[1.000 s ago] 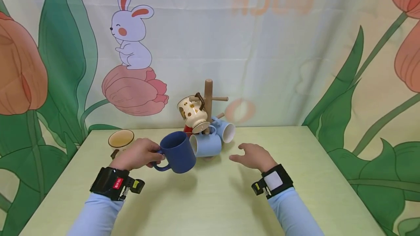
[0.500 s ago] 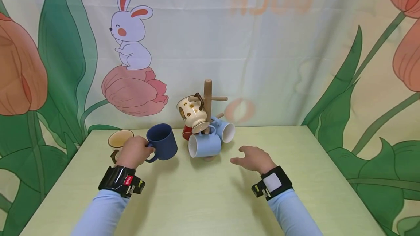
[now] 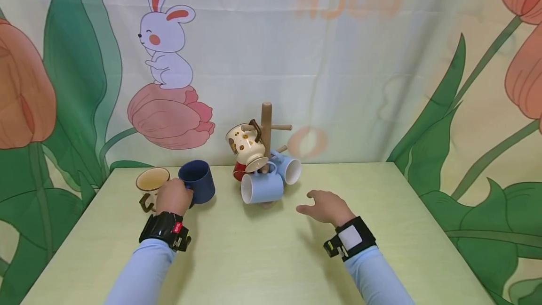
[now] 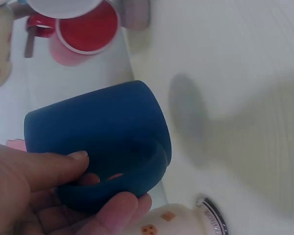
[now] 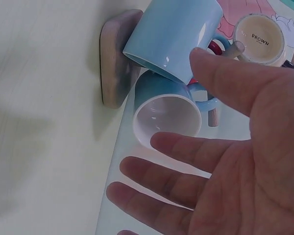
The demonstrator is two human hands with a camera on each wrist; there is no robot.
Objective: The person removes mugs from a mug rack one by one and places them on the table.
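Left hand, head view: gripping the navy mug beside the spotted cream mug.
Right hand, head view: holding nothing, right of the mug tree.
Handle, left wrist view: pinched between thumb and curled fingers.
Fingers, right wrist view: extended, spread apart.

The mug stand is on the tabletop, with mugs hanging on the stand. Left of it are the held mug, left hand, then another mug; right of it is the right hand.
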